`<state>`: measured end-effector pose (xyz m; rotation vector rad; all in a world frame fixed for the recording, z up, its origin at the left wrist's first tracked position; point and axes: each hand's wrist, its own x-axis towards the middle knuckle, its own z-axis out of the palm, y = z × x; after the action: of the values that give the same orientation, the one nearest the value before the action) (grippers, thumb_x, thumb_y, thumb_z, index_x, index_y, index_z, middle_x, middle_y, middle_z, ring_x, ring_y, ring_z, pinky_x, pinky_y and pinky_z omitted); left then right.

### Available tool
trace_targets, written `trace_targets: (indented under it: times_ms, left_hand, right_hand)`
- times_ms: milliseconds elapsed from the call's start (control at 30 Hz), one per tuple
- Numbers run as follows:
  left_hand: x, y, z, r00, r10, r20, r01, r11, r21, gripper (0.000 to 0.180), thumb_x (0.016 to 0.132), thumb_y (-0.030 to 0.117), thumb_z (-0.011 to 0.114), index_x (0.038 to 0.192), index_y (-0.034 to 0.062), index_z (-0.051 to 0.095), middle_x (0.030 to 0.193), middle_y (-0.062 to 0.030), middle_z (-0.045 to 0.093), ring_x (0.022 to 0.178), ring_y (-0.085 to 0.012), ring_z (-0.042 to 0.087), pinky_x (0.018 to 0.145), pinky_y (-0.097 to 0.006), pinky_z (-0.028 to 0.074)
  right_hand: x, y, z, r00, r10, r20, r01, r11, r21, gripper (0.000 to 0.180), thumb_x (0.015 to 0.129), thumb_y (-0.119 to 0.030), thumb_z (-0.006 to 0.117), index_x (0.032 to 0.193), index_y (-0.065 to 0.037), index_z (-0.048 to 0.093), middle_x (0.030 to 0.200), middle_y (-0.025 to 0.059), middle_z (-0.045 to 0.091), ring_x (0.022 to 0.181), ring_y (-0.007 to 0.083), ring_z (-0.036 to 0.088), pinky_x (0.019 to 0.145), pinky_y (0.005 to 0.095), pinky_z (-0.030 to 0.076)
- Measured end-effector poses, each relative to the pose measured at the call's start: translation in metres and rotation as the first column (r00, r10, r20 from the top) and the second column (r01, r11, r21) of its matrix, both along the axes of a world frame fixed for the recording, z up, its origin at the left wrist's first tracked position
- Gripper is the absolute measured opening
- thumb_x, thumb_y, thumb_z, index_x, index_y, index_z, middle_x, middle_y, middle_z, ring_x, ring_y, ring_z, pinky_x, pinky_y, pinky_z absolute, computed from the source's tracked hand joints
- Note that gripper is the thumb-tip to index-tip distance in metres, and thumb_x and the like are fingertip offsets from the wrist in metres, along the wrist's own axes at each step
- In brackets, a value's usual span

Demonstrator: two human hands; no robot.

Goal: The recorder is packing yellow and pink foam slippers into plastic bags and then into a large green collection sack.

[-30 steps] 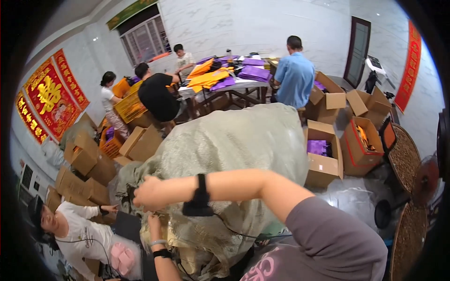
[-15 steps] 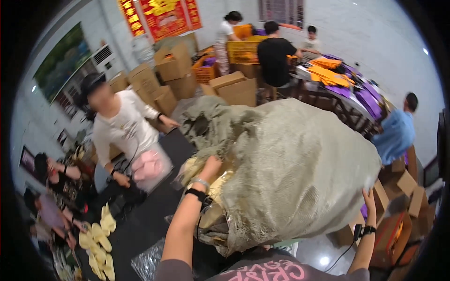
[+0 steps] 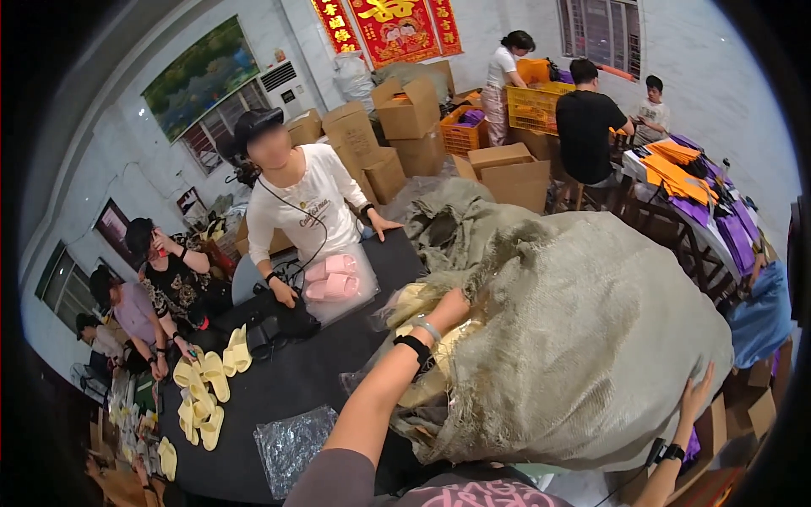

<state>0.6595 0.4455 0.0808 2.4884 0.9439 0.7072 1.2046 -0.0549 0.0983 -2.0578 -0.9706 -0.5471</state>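
A large grey-green woven sack point(image 3: 583, 338) lies across the near right end of the black table, bulging with its contents. My left hand point(image 3: 449, 311) is closed on the frayed edge at the sack's mouth. Yellowish items in clear plastic point(image 3: 404, 306) show in the opening around that hand; their kind is partly hidden. Against the sack's right side rests my right hand point(image 3: 695, 395), palm on the cloth and fingers stretched out.
On the black table point(image 3: 338, 384) are yellow slippers point(image 3: 203, 389), pink slippers point(image 3: 332, 279) in clear plastic and a clear plastic bag point(image 3: 294, 444). A co-worker in white point(image 3: 306, 198) stands across it. Cardboard boxes point(image 3: 515, 169) stand behind; a table of orange and purple goods point(image 3: 676, 165) is far right.
The view has swung left, so everything sits further right in it. My left hand stays at the sack's mouth, my right on its side. The co-worker's head has turned more upright.
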Motion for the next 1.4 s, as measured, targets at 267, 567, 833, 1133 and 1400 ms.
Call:
trace_targets:
  times_ms: [267,567,833,1133,1400]
  left_hand:
    - [0.056,-0.039,0.026,0.790,-0.070,-0.610,0.414,0.794,0.445,0.011,0.070,0.008,0.057,0.072,0.0005,0.065,0.074,-0.0133,0.061,0.075,-0.0264,0.058,0.065,-0.039,0.046]
    - [0.053,-0.029,0.026,0.993,-0.104,-0.050,0.102,0.993,-0.055,0.013,0.077,0.011,0.056,0.079,-0.0005,0.063,0.071,-0.0157,0.061,0.068,-0.0278,0.056,0.068,-0.037,0.045]
    - [0.042,-0.135,0.130,0.841,0.341,0.419,0.057,0.715,-0.697,0.013,0.085,0.010,0.053,0.090,-0.0021,0.056,0.072,-0.0073,0.056,0.069,-0.0100,0.048,0.062,-0.028,0.042]
    - [-0.077,-0.181,0.159,0.699,0.187,0.691,-0.034,0.973,-0.229,0.029,0.090,-0.003,0.047,0.120,-0.0046,0.044,0.113,-0.0120,0.053,0.097,-0.0164,0.056,0.086,-0.028,0.045]
    - [-0.122,-0.167,0.135,0.701,0.551,0.453,-0.194,0.758,-0.623,0.011,0.087,0.004,0.049,0.092,-0.0029,0.056,0.072,-0.0010,0.051,0.070,-0.0143,0.050,0.058,-0.030,0.042]
  right_hand:
    - [0.071,-0.051,-0.029,0.998,0.043,0.049,-0.016,0.895,-0.446,0.043,0.080,0.002,0.053,0.123,-0.003,0.051,0.129,0.0176,0.048,0.123,0.0351,0.042,0.097,0.0403,0.038]
    - [0.078,-0.020,-0.059,0.975,-0.048,-0.216,0.060,0.997,0.050,0.037,0.095,-0.025,0.036,0.117,0.002,0.051,0.109,0.0124,0.054,0.104,0.0251,0.049,0.093,0.0329,0.035]
    - [0.004,-0.010,0.101,0.903,0.001,-0.430,0.226,0.848,0.478,0.034,0.094,-0.026,0.047,0.114,0.001,0.053,0.106,0.0053,0.054,0.096,0.0167,0.049,0.087,0.0294,0.037]
    - [-0.026,0.084,0.214,0.926,0.201,-0.320,-0.104,0.950,0.295,0.029,0.087,-0.015,0.062,0.111,0.000,0.055,0.094,-0.0006,0.056,0.074,0.0055,0.046,0.067,0.0194,0.038]
    - [0.063,0.152,0.015,0.925,0.157,-0.347,-0.177,0.984,-0.027,0.036,0.090,-0.014,0.047,0.123,0.000,0.050,0.123,0.0119,0.053,0.115,0.0185,0.047,0.100,0.0327,0.037]
